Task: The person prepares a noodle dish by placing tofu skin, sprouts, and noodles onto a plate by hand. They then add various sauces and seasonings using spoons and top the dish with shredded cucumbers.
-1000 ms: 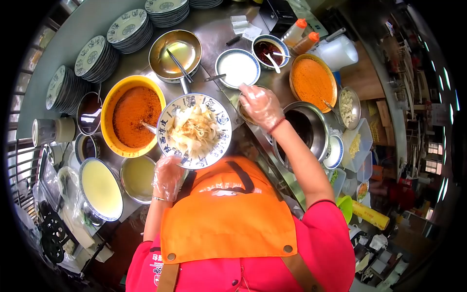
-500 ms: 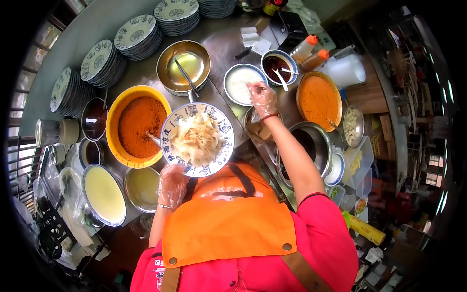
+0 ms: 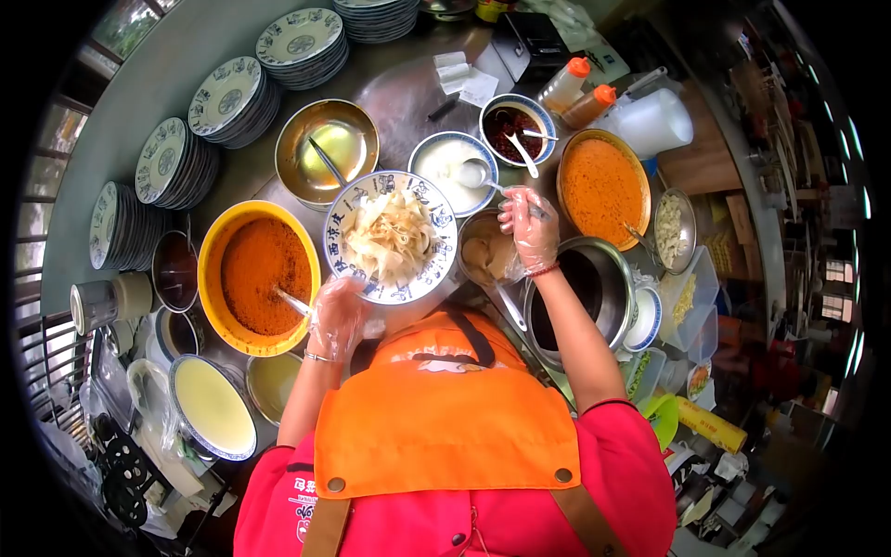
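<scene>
My left hand point(image 3: 340, 314), in a clear plastic glove, grips the lower left rim of a blue-patterned plate point(image 3: 406, 290). Pale wide noodles point(image 3: 392, 237) are heaped on it. In my gloved right hand point(image 3: 532, 227) is the handle of a metal spoon point(image 3: 473, 174), its bowl over the white bowl point(image 3: 430, 151) of white contents. Beneath and left of that hand sits a metal pot point(image 3: 475, 243) with brown contents. A white-and-blue bowl of dark red sauce point(image 3: 502, 125) stands just beyond, with a white spoon in it.
Left are a yellow bowl of red powder point(image 3: 217, 306) and a bowl of pale yellow liquid point(image 3: 215, 408). A metal bowl point(image 3: 299, 139) lies ahead, with plate stacks point(image 3: 227, 97) behind. On the right stand an orange-filled bowl point(image 3: 603, 190), squeeze bottles point(image 3: 588, 107) and a steel pot point(image 3: 616, 306).
My right hand has moved right and toward me, and the spoon's bowl now shows above the white contents. My left hand still holds the plate, which has shifted slightly.
</scene>
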Action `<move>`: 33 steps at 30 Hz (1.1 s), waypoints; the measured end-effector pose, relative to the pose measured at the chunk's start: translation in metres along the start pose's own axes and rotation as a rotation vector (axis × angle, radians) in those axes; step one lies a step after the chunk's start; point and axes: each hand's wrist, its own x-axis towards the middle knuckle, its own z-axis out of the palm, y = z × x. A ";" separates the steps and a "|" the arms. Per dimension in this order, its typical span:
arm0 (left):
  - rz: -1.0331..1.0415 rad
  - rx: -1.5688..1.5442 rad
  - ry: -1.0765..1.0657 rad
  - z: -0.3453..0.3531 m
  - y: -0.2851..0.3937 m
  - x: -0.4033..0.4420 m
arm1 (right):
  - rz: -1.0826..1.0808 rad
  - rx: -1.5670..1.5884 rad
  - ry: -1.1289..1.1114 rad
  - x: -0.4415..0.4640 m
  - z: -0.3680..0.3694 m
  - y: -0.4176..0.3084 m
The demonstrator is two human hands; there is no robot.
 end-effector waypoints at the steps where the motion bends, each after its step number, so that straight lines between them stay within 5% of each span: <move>1: 0.000 -0.014 0.001 -0.005 0.000 0.005 | -0.015 0.011 -0.001 -0.003 -0.001 -0.005; 11: -0.040 0.038 -0.083 0.007 0.005 0.052 | -0.032 0.162 0.008 -0.057 0.014 -0.091; 14: -0.058 -0.015 -0.116 -0.005 -0.005 0.064 | -0.334 -0.205 -0.119 -0.068 0.026 -0.100; 18: -0.069 -0.037 -0.090 0.006 -0.008 0.069 | -1.005 -0.720 -0.264 -0.067 0.027 -0.101; 26: -0.023 0.018 0.012 0.002 0.004 0.058 | -0.707 -0.743 -0.105 -0.009 0.027 -0.038; 33: -0.016 0.006 0.076 0.021 0.016 0.040 | -0.537 -0.672 -0.255 0.005 0.031 0.004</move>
